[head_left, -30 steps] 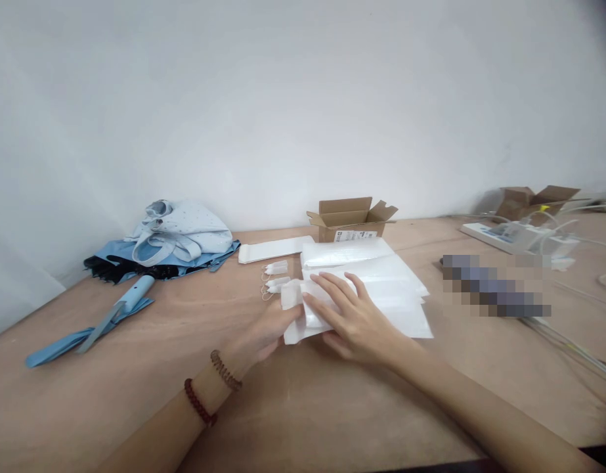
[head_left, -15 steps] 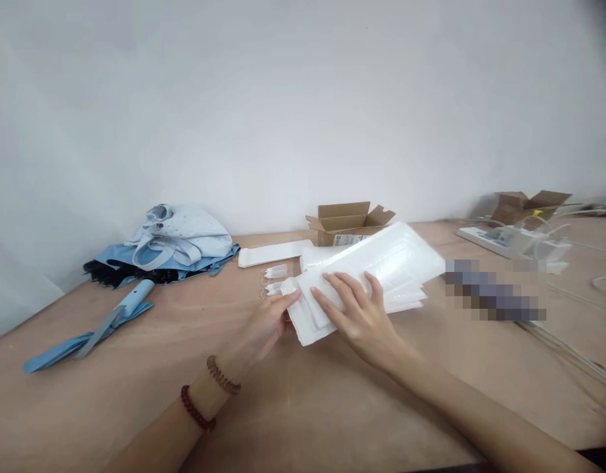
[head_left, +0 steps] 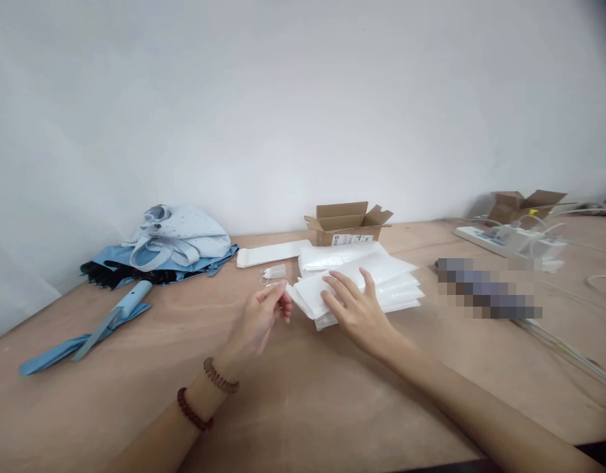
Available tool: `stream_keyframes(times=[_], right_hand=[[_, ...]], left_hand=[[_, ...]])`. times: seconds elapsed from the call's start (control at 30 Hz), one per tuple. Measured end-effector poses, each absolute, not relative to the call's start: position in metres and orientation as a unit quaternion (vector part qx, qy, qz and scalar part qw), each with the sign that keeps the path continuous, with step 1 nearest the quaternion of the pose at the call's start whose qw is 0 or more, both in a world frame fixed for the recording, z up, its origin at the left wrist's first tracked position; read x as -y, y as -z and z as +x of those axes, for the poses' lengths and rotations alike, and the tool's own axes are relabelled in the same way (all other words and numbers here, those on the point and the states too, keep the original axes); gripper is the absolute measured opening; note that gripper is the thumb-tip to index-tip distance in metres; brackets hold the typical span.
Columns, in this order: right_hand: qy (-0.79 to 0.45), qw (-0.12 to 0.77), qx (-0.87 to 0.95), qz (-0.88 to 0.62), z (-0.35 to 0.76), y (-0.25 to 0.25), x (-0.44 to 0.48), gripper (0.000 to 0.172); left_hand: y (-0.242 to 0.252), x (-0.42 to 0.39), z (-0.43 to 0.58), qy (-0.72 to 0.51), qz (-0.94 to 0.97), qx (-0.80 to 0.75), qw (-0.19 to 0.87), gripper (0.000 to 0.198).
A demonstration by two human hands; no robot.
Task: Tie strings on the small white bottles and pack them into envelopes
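Fanned white envelopes (head_left: 398, 284), some with a glossy film-like surface, lie in a stack on the wooden table. My right hand (head_left: 358, 309) rests on the top envelope with its fingers spread. At the stack's left corner, my left hand (head_left: 263, 318) is closed in a pinch, its thumb and fingertips at the top envelope's edge. Just beyond the left hand lie small whitish pieces with thin string loops (head_left: 275, 271); their kind is hard to make out, and one is partly hidden by the hand.
A flat white packet (head_left: 273, 253) and an open cardboard box (head_left: 349, 226) stand behind the stack. Left are a folded light-blue cloth bag (head_left: 194, 230) and a blue umbrella (head_left: 132, 299). On the right are a power strip (head_left: 512, 243), cables, another box (head_left: 522, 207) and a blurred-out object (head_left: 490, 289).
The raised envelope has come down onto the stack. My left hand has moved slightly left, from gripping its end to pinching at its corner. My right hand has stayed on top.
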State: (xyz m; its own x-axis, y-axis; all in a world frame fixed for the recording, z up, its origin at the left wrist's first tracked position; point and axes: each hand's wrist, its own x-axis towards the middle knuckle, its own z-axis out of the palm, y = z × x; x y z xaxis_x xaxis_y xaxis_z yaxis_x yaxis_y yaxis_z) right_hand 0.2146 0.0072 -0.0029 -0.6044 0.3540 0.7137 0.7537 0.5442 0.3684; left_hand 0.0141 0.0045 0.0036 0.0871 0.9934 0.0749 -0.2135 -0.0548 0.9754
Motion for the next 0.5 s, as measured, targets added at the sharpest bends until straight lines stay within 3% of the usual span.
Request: stream_keyframes(times=[0.2,0.37,0.5], right_hand=[[0.348,0.301,0.827,-0.322,0.214,0.003,-0.006,0.031],[0.335,0.311,0.834,-0.308,0.217,0.0,-0.006,0.035],[0.351,0.321,0.824,-0.307,0.219,0.003,-0.011,0.041]], left_hand=[[0.002,-0.003,0.016,-0.529,0.595,-0.439,0.416,0.014],[0.008,-0.002,0.017,-0.473,0.759,-0.367,0.256,0.037],[-0.002,-0.018,0.019,-0.448,0.782,-0.349,0.255,0.031]])
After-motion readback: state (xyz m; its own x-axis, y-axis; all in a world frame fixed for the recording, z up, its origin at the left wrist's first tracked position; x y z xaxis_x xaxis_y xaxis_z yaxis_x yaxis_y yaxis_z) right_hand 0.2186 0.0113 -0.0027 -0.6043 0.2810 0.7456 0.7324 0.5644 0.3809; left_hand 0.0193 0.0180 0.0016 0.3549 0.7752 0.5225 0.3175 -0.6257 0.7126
